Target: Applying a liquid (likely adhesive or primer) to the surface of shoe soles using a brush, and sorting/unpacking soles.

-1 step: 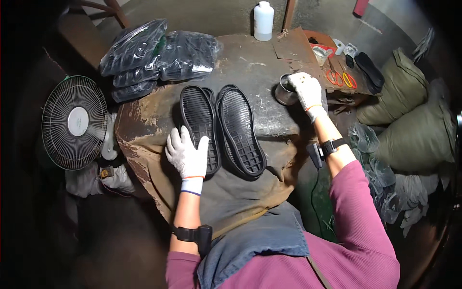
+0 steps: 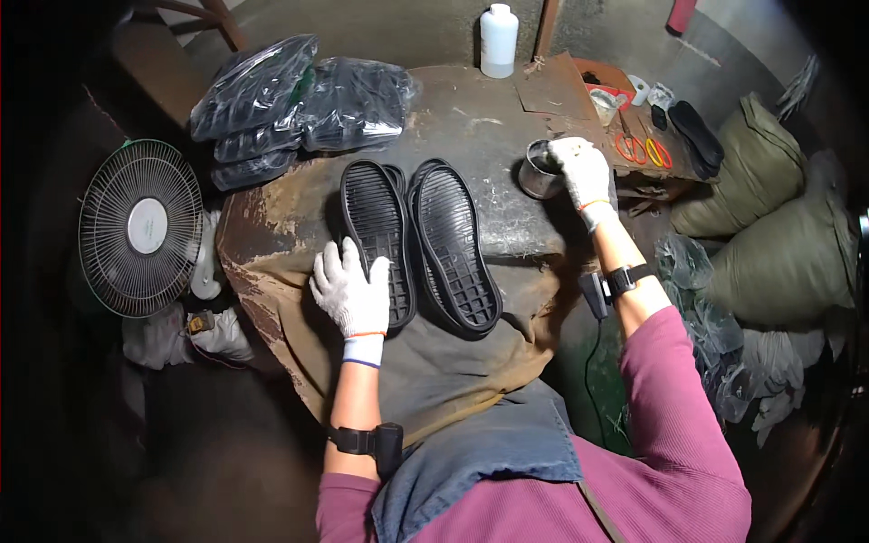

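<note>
Pressing flat on the heel end of the nearer black shoe sole point(image 2: 376, 240), the left hand point(image 2: 351, 291) lies open, fingers spread, pinning the sole to the worn table point(image 2: 489, 136) rather than gripping it. A second sole point(image 2: 454, 246) lies just to that hand's right, edge to edge with the first. The right hand point(image 2: 584, 172) is closed over the rim of a small metal tin point(image 2: 540, 170); whether its fingers pinch a brush or something else inside, I cannot tell. The tin stands close to the table edge under that hand, so a careless pull could likely tip it and spill its contents. With only the heel held down, the first sole could pivot and nudge its neighbour. Beyond the right hand lie orange-handled scissors point(image 2: 626, 147), and well past it a white bottle point(image 2: 498, 41).
</note>
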A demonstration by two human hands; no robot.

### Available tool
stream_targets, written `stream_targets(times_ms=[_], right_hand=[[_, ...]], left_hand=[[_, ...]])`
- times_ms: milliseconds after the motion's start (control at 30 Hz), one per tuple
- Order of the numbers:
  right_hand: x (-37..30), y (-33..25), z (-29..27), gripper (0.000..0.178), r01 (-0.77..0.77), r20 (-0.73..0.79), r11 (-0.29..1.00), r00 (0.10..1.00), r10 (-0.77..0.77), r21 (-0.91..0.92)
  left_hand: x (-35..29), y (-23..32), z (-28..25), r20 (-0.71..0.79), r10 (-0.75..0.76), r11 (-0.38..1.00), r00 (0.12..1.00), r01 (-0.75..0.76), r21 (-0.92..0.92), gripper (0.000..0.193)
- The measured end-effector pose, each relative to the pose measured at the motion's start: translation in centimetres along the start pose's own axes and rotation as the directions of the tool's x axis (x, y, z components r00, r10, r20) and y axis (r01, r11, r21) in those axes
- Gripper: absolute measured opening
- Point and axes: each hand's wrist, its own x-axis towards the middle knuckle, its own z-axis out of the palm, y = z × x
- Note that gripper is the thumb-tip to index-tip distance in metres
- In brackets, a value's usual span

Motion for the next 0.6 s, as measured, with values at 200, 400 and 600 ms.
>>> stream_targets(times_ms=[200,400,600], right_hand=[[0.9,-0.1,-2.1,0.022,0.012,-0.124,1.0,0.992,-0.013,-0.006],[-0.6,-0.2,-2.0,0.027,-0.234,-0.05,0.554,0.892,0.449,0.799],[-1.7,1.9,-0.9,0.03,-0.359,0.113,0.261,0.753,0.648,0.896]], left_hand=[[-0.7,-1.2,0.6,-0.141,-0.015,0.998,0.99,0.005,-0.066,0.039],[0.5,-0.5,-1.4,-0.029,-0.18,0.551,0.983,0.076,-0.831,0.056],[3.2,-1.2,-5.9,0.674,0.201,-0.578,0.711,0.642,-0.504,0.042]])
